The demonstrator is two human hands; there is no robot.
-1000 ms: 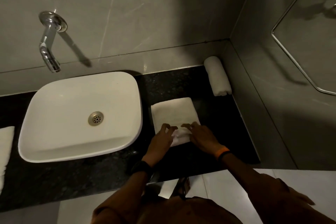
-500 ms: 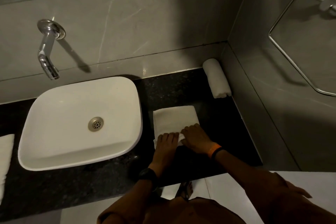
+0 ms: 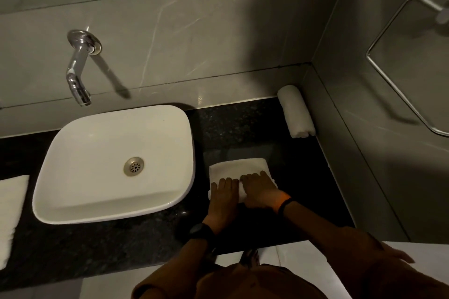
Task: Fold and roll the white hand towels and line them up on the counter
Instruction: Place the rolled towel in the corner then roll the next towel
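Note:
A folded white hand towel (image 3: 239,167) lies on the black counter (image 3: 243,124) just right of the basin. Its near end is rolled up, and both hands press on that roll. My left hand (image 3: 224,195) covers the roll's left part and my right hand (image 3: 260,189) its right part, fingers pointing away from me. Only a short flat strip of towel shows beyond the fingertips. A finished rolled white towel (image 3: 295,111) lies in the back right corner against the side wall.
A white rectangular basin (image 3: 116,165) fills the counter's middle, with a chrome wall spout (image 3: 77,73) above it. Stacked flat white towels (image 3: 11,213) sit at the far left edge. A chrome towel ring (image 3: 401,85) hangs on the right wall.
Both hands have pushed the roll away from me, so the roll is thicker and the flat part shorter. The camera view has tilted up a little.

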